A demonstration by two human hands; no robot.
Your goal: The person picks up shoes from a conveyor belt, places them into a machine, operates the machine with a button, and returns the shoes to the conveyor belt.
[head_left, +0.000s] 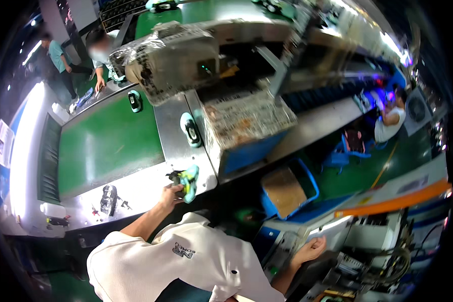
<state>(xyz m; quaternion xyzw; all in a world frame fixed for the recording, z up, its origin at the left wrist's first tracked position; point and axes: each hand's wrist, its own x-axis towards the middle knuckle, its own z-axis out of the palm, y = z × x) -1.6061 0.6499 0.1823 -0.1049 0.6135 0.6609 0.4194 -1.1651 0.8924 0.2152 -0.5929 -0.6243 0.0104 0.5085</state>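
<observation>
My left hand [172,195] is closed on a mint-green and yellow shoe [190,183] with a dark part at its side, at the front edge of the metal bench. My right hand [312,250] is off to the right, beside a machine, with its fingers loosely bent and nothing visible in them. Another mint shoe [190,130] with a dark opening stands on the metal strip beyond the held one. A third shoe [135,101] sits farther off on the green conveyor belt [110,146].
A black object [108,200] lies on the bench front at left. A plastic-wrapped box-shaped unit [251,118] stands right of the shoes. A blue-framed chair [286,191] is behind it. Machinery [372,251] fills the lower right. Two people are at far left, one seated at far right.
</observation>
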